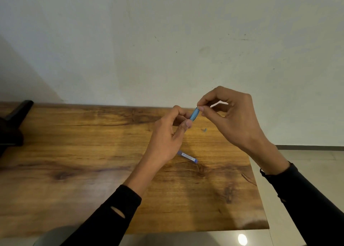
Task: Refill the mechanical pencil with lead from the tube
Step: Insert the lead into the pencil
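Pinching the top end of the blue mechanical pencil [194, 114] with my right hand [232, 115], thumb and forefinger closed right at its tip, other fingers curled loosely behind. My left hand [167, 134] grips the lower part of the barrel, fingers wrapped round it and thumb pressed against the side, so only a short stretch of blue shows between the two hands. Can't tell if there's a lead between my right fingertips, way too small to see.

Pencil is tilted, top end up and to the right, held in the air above the far right part of the wooden table [74, 152], not touching it.

Just below my left hand the lead tube [187, 157] lies flat on the wood, clear body with blue ends, angled a bit. A tiny silver-grey cap [205, 130] sits on the table near the far edge, under my right hand, well apart from the tube.

Room-wise: the table's right edge runs close under my right wrist, tiled floor [307, 162] beyond it. The far edge butts against the pale wall [167, 41]. Whole left half of the tabletop is open, apart from a dark object [13, 123] at the far left corner. Black sleeves [115, 214] on both arms.
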A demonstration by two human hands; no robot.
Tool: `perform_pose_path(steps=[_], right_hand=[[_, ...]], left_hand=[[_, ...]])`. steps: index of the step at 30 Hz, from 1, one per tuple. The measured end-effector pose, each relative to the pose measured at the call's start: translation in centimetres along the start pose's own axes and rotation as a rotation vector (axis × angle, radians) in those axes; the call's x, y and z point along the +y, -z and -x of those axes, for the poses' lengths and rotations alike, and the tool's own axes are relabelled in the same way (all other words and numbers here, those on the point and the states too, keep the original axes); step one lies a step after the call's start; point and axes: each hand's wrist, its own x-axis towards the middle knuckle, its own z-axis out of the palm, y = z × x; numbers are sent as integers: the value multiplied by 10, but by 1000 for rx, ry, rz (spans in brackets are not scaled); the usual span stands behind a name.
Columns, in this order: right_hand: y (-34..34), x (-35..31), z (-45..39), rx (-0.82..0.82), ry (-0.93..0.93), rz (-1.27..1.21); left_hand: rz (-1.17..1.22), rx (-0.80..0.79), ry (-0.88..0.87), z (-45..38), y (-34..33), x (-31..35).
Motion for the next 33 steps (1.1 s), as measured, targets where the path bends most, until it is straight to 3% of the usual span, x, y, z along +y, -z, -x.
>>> perform_pose_path(steps=[4, 14, 24, 29, 33], right_hand=[[-4, -1, 3, 33, 42, 44], [-12, 2, 3, 82, -98, -53], [1, 8, -3, -74, -179, -91], [1, 19, 0, -83, -184, -248], [-2, 44, 2, -52, -234, 26]], left_hand=[[-25, 4, -3, 1, 0, 2], [-45, 33, -30, 1, 2, 2], [-130, 5, -20, 3, 0, 0], [-76, 29, -42, 1, 0, 2], [-58, 51, -33, -1, 1, 0]])
